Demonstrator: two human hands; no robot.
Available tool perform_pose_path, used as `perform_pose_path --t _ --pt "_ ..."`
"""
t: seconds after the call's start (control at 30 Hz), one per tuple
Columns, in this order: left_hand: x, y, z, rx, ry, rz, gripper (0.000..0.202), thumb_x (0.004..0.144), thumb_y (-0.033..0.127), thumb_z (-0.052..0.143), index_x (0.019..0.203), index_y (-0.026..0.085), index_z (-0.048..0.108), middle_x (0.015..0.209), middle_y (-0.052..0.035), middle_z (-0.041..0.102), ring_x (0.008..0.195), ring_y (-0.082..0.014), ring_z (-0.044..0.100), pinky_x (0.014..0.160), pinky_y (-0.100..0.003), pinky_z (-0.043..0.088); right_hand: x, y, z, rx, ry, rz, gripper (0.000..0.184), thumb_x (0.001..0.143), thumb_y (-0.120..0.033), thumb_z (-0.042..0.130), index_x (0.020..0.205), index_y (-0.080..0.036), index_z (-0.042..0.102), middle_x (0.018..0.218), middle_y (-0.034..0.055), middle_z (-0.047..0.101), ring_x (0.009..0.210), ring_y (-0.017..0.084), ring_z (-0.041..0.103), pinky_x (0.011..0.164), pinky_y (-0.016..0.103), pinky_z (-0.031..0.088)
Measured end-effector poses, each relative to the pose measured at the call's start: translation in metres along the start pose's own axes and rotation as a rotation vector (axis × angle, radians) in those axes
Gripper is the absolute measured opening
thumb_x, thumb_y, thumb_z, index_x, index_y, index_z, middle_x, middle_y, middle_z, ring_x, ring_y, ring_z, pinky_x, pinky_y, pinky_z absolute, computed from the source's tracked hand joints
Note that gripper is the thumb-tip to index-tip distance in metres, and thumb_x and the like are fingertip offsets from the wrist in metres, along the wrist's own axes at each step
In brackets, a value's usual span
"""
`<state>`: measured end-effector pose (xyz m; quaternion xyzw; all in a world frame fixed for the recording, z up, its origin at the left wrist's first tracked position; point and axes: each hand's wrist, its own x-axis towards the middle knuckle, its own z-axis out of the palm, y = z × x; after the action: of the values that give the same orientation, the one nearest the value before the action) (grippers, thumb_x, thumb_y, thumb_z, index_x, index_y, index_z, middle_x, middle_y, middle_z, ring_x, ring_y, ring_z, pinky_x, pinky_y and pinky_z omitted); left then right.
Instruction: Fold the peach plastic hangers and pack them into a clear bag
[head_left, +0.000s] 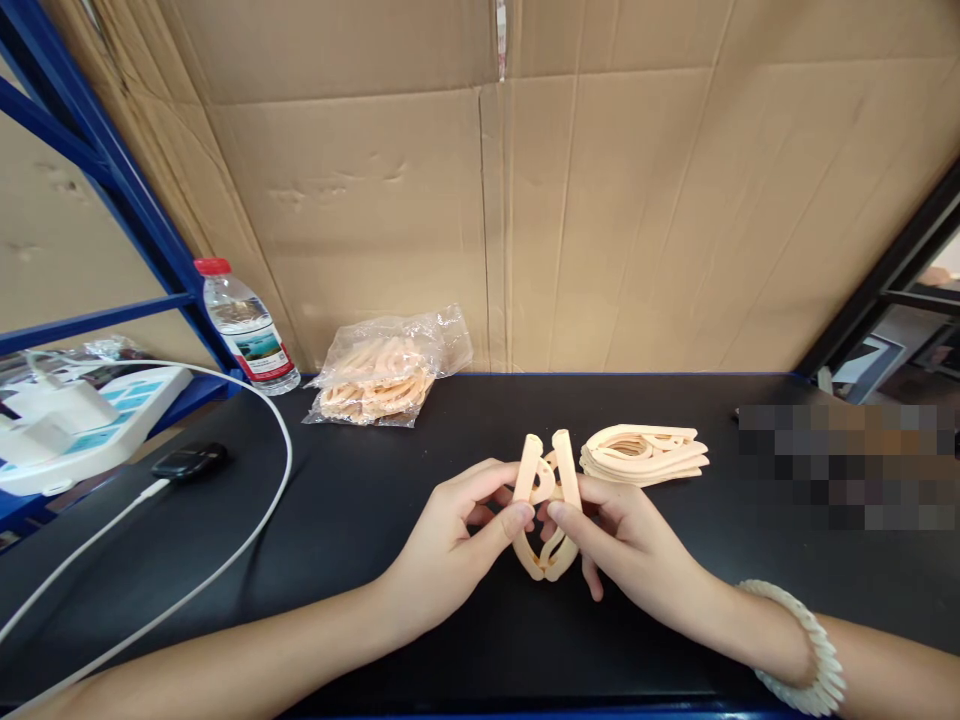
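Both hands hold one peach-coloured plastic folding piece (548,500) upright above the black table (360,500). My left hand (457,540) pinches its left arm between thumb and fingers. My right hand (622,540) grips its right arm, with a white beaded bracelet (802,650) on that wrist. The piece's two arms stand close together, joined at the bottom. Just behind and to the right lies a stack of the same peach pieces (645,455), folded flat.
A clear plastic bag of more peach pieces (382,375) lies at the back left by the cardboard wall. A water bottle (247,330) stands beside blue shelving (112,180). A white cable (247,520), a black small device (187,460) and a white power strip (90,425) sit at the left.
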<state>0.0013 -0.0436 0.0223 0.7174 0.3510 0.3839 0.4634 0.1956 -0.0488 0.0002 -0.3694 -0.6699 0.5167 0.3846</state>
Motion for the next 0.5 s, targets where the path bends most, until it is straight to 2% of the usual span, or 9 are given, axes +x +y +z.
perform_pose_path --t 0.1,0.23,0.4,0.5 --pt "-0.001 0.000 0.001 0.052 0.006 -0.002 0.021 0.090 0.031 0.056 0.104 0.023 0.069 0.091 -0.0043 0.062 0.079 -0.0175 0.062 0.068 -0.027 0.053 -0.001 -0.001 0.001 0.032 -0.088 -0.001 0.036 0.090 -0.050 0.052 0.100 -0.017 0.062 0.083 0.0022 0.056 0.051 0.007 0.052 0.039 0.018 0.047" --pt "-0.001 0.000 0.003 0.096 0.049 -0.002 0.018 0.090 0.030 0.055 0.098 0.021 0.068 0.091 -0.0041 0.063 0.079 -0.0170 0.060 0.066 -0.026 0.050 -0.001 -0.005 0.002 -0.028 -0.100 -0.022 0.033 0.091 -0.048 0.051 0.096 -0.018 0.062 0.075 -0.0004 0.053 0.050 0.007 0.046 0.040 0.018 0.043" --pt "-0.002 0.003 0.002 0.164 0.063 0.018 0.018 0.089 0.030 0.054 0.090 0.018 0.068 0.083 -0.0027 0.060 0.074 -0.0155 0.056 0.065 -0.025 0.046 0.001 -0.015 0.001 -0.137 -0.095 -0.157 0.026 0.089 -0.043 0.058 0.092 -0.019 0.068 0.078 0.0031 0.059 0.071 0.015 0.055 0.061 0.024 0.050" --pt "-0.002 0.004 0.000 0.216 0.079 0.039 0.017 0.089 0.027 0.053 0.091 0.019 0.068 0.080 -0.0011 0.058 0.069 -0.0138 0.053 0.062 -0.024 0.044 0.001 -0.017 -0.003 -0.126 -0.023 -0.121 0.025 0.087 -0.043 0.060 0.092 -0.018 0.066 0.076 0.0024 0.056 0.063 0.012 0.050 0.049 0.020 0.046"
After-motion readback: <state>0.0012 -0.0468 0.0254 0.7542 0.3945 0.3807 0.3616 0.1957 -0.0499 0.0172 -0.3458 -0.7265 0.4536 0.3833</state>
